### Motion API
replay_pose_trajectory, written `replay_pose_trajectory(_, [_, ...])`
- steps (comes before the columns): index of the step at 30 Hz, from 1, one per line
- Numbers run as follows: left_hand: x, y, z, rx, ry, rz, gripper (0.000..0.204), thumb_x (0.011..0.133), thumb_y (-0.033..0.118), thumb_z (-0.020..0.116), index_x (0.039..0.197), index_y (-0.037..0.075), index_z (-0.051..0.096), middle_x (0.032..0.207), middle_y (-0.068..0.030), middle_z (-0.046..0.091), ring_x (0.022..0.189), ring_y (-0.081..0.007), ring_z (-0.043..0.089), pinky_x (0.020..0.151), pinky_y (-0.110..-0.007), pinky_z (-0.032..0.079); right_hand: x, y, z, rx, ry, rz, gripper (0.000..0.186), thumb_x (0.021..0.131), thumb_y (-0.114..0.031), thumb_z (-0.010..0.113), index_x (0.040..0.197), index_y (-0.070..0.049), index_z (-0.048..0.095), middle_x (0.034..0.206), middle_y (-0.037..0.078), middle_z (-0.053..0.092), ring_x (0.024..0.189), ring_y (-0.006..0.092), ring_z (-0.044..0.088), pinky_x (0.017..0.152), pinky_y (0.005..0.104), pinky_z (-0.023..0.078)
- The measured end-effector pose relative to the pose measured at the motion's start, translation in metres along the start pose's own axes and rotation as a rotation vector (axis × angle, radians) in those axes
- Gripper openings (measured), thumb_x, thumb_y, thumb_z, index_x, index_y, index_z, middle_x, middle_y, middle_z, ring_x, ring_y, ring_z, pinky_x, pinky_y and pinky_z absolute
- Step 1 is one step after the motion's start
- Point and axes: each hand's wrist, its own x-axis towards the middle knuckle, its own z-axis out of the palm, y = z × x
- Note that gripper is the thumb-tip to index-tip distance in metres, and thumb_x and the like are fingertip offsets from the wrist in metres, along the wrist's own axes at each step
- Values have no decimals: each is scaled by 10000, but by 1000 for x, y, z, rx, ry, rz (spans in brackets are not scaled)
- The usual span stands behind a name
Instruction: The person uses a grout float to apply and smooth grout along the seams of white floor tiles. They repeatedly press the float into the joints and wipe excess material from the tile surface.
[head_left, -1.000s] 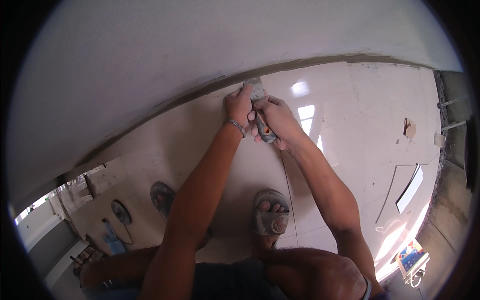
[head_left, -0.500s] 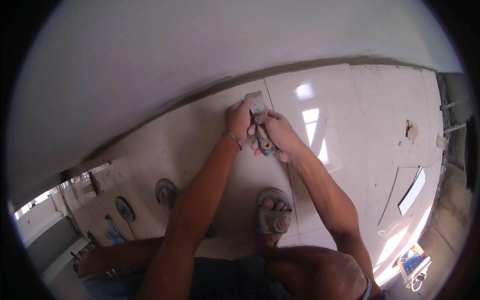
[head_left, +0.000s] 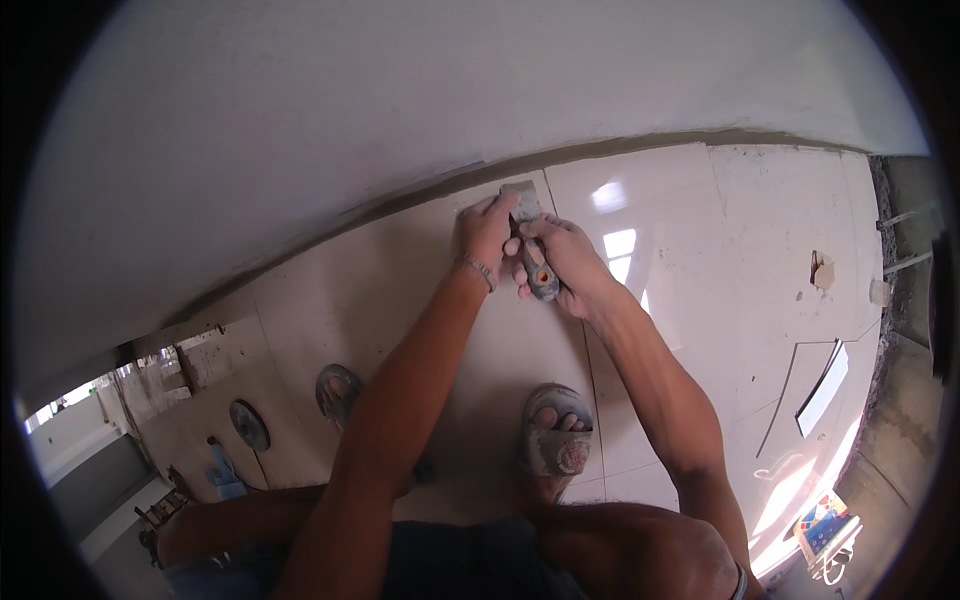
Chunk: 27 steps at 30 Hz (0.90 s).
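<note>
A putty knife (head_left: 540, 270) with a grey, mortar-smeared blade and a worn handle with an orange-ringed hole lies between my hands, just short of the wall's base. My left hand (head_left: 484, 240), a bracelet at its wrist, is closed on the blade's left side. My right hand (head_left: 570, 262) is wrapped round the handle. Below the blade are glossy beige floor tiles (head_left: 420, 240), edged by a dark grey strip (head_left: 650, 146) along the white wall (head_left: 470, 80).
My sandalled feet (head_left: 555, 425) rest on the tiles. A dark disc (head_left: 250, 425) and blue object (head_left: 225, 472) lie at left. A cardboard scrap (head_left: 822, 268), a white strip (head_left: 822, 388) and a printed bag (head_left: 823, 525) are at right, beside a rough tile edge (head_left: 882, 230).
Both hands and the knife drop a little in the picture from a second ago, then shift slightly right. The wall edge and tiles also sit lower in the view. The grip looks the same.
</note>
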Motion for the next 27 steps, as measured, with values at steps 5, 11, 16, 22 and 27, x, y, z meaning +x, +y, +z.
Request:
replay_pose_trajectory(5, [-14, 7, -8, 183, 1, -63, 290, 968, 225, 622, 1024, -39, 728, 827, -99, 728, 537, -125, 575, 491, -315, 487, 1, 8, 4, 3, 10, 45, 177, 1036, -146, 456, 1144, -9, 488, 900, 97, 640, 610, 222, 655, 514, 386, 596])
replay_pose_trajectory(11, [-6, 3, -47, 90, -51, 91, 321, 989, 221, 579, 1010, -70, 713, 912, -136, 751, 743, -193, 704, 674, -325, 570, 9, 29, 38, 57, -29, 98, 185, 1034, -137, 445, 1183, -29, 423, 910, 102, 614, 646, 246, 667, 563, 445, 641])
replay_pose_trajectory(16, [-17, -6, -68, -20, 34, 13, 368, 1001, 306, 574, 970, -39, 700, 897, -107, 732, 769, -204, 702, 689, -364, 557, 11, 46, 45, 10, -78, 157, 173, 1033, -135, 445, 1177, -44, 414, 905, 97, 602, 638, 254, 665, 563, 460, 648])
replay_pose_trajectory(22, [-28, 15, -66, -30, 78, -87, 297, 982, 181, 579, 1030, -89, 692, 937, -157, 743, 755, -226, 717, 680, -373, 588, 20, 48, 53, 11, -108, 143, 188, 1035, -152, 461, 1193, -56, 428, 920, 106, 606, 638, 260, 669, 544, 455, 645])
replay_pose_trajectory(27, [-21, 19, -78, 65, 135, -68, 308, 981, 199, 579, 1043, -74, 708, 950, -165, 747, 762, -225, 713, 666, -362, 580, 27, 51, 57, 46, -116, 105, 181, 1055, -144, 437, 1218, -69, 411, 953, 112, 597, 665, 271, 673, 580, 493, 655])
